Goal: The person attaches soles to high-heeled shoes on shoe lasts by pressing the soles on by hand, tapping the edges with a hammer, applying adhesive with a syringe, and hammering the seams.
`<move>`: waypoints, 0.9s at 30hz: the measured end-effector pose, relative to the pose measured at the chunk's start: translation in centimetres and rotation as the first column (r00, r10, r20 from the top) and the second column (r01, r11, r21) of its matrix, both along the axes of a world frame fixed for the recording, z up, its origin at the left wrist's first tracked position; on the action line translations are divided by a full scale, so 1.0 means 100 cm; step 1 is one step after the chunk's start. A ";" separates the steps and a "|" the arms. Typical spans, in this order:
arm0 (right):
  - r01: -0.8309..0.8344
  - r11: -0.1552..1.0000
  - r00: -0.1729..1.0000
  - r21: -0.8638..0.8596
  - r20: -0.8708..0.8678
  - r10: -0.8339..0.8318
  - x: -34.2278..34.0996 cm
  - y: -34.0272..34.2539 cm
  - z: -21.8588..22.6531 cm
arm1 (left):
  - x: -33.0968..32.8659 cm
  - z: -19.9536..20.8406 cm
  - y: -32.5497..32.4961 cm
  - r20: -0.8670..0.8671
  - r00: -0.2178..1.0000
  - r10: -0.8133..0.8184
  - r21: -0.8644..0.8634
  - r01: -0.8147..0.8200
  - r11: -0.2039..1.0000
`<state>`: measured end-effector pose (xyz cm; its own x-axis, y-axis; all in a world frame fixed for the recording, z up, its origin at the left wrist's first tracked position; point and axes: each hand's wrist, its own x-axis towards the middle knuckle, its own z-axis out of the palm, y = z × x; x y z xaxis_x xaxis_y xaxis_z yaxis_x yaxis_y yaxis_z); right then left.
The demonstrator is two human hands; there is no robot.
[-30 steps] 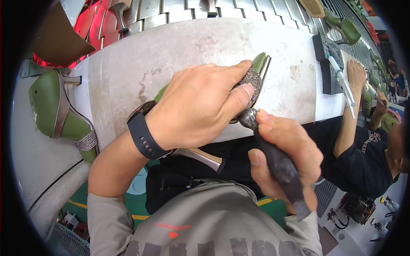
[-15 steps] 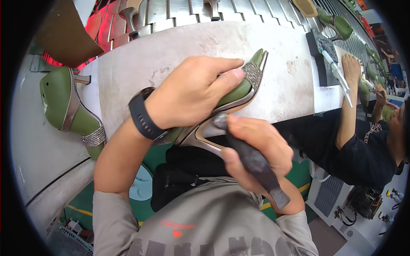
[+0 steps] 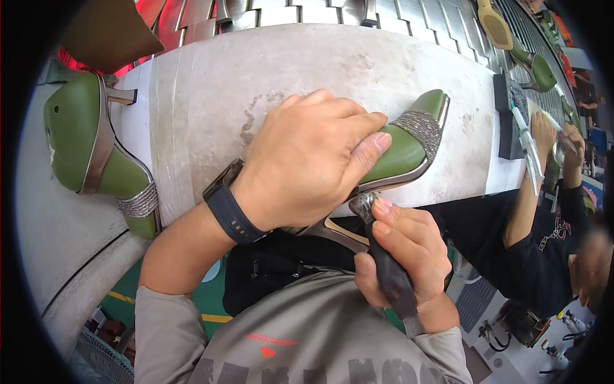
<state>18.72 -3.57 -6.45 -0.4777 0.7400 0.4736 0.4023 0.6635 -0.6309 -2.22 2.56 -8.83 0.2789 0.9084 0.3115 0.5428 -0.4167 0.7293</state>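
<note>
A green high-heeled shoe (image 3: pixel 393 157) lies tilted at the front edge of the worktable, its toe pointing right. A glittering band (image 3: pixel 420 132) crosses its forefoot. My left hand (image 3: pixel 313 150) is wrapped over the middle of the shoe, hiding much of its upper, with the thumb pressing near the toe side. Closed in my right hand (image 3: pixel 412 249) is a dark metal hammer (image 3: pixel 391 281). Its rounded end is close to the sole edge; I cannot tell whether they touch. The shoe's heel (image 3: pixel 342 235) hangs toward my body, partly behind the fingers.
Another green heeled shoe (image 3: pixel 73 134) rests at the left. A metal slat conveyor (image 3: pixel 268 16) runs behind the worktable (image 3: pixel 211 70). To the right stand a dark block (image 3: pixel 506 118) and a white-and-teal pen-like tool (image 3: pixel 527 147), near a co-worker's hands (image 3: pixel 543 134).
My hands, the shoe and the hammer sit farther right in view. The hammer has turned more upright, its rounded end now nearer the sole edge. More of the shoe's front shows.
</note>
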 end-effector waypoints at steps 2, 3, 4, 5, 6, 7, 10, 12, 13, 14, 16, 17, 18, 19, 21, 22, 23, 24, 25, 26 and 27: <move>-0.018 0.999 1.000 -0.030 0.005 0.018 0.000 0.000 -0.002 | 0.001 -0.001 -0.001 0.010 1.000 0.010 -0.011 -0.009 1.000; -0.028 0.999 1.000 -0.038 -0.008 0.028 0.000 0.000 -0.002 | 0.002 -0.001 -0.001 0.012 1.000 0.013 -0.014 -0.013 1.000; -0.038 0.998 0.999 -0.045 -0.022 0.037 -0.001 0.000 -0.002 | 0.002 -0.001 -0.001 0.006 1.000 0.017 -0.004 -0.017 1.000; -0.041 0.998 0.999 -0.047 -0.021 0.040 -0.003 0.000 -0.002 | 0.002 -0.001 -0.001 0.000 1.000 0.021 0.008 -0.021 1.000; -0.046 0.999 0.999 -0.020 -0.014 0.046 -0.006 0.000 -0.001 | 0.002 -0.001 -0.001 -0.001 1.000 0.022 0.008 -0.022 1.000; -0.050 0.999 0.999 0.008 -0.008 0.050 -0.009 0.001 0.000 | 0.002 0.000 0.000 -0.007 1.000 0.023 0.001 -0.023 1.000; -0.082 0.980 0.993 0.180 0.094 0.066 -0.012 0.007 0.008 | 0.005 0.001 0.002 0.008 1.000 0.018 0.004 -0.018 1.000; -0.074 0.945 0.994 0.318 0.098 0.045 -0.018 0.010 0.006 | 0.005 0.001 0.005 0.026 1.000 0.003 0.021 -0.003 1.000; -0.070 0.964 0.997 0.255 0.054 0.058 -0.018 0.012 0.007 | 0.003 0.002 0.005 0.035 0.999 0.002 -0.008 -0.002 1.000; -0.068 0.979 0.998 0.194 0.008 0.068 -0.016 0.015 0.010 | 0.001 0.004 0.005 0.043 0.999 0.000 -0.036 0.001 0.999; -0.136 0.989 0.986 -0.056 -0.104 0.130 -0.003 0.026 0.017 | -0.001 0.006 0.007 0.041 0.999 -0.031 -0.069 0.034 0.997; -0.108 0.980 0.983 -0.170 -0.166 0.079 0.010 0.027 0.021 | -0.001 0.008 0.008 0.020 0.998 -0.054 -0.105 0.056 0.993; -0.098 0.954 0.972 -0.284 -0.233 0.031 0.022 0.030 0.020 | -0.002 0.009 0.010 -0.012 0.997 -0.070 -0.145 0.067 0.987; -0.070 0.895 0.943 -0.440 -0.321 -0.084 0.034 0.027 0.023 | 0.002 0.016 0.008 -0.067 0.994 -0.085 -0.137 0.075 0.988; 0.014 0.801 0.832 -0.598 -0.438 -0.341 0.049 0.026 0.036 | 0.019 0.028 0.012 -0.146 0.981 -0.125 -0.119 0.108 0.987; 0.019 0.824 0.741 -0.567 -0.545 -0.392 0.050 0.035 0.035 | 0.030 0.035 0.013 -0.190 0.974 -0.119 -0.111 0.099 0.989; 0.004 0.820 0.784 -0.572 -0.508 -0.358 0.054 0.043 0.034 | 0.039 0.038 0.010 -0.253 0.961 -0.113 -0.131 0.082 0.988; 0.014 0.812 0.873 -0.584 -0.389 -0.295 0.054 0.051 0.033 | 0.047 0.038 0.011 -0.307 0.945 -0.115 -0.148 0.072 0.986; 0.031 0.806 0.868 -0.591 -0.383 -0.315 0.055 0.062 0.034 | 0.047 0.036 0.012 -0.285 0.952 -0.113 -0.153 0.072 0.986; 0.046 0.800 0.864 -0.599 -0.379 -0.333 0.056 0.076 0.033 | 0.048 0.036 0.014 -0.287 0.950 -0.124 -0.150 0.083 0.985; 0.046 0.795 0.836 -0.605 -0.413 -0.362 0.056 0.094 0.028 | 0.049 0.036 0.015 -0.292 0.948 -0.126 -0.146 0.087 0.986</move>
<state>24.29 5.83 -3.69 -0.1062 0.9917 0.0721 0.0211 0.0748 -0.9970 2.65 4.02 -5.23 0.4384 0.8951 0.0807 0.7017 -0.3970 0.5916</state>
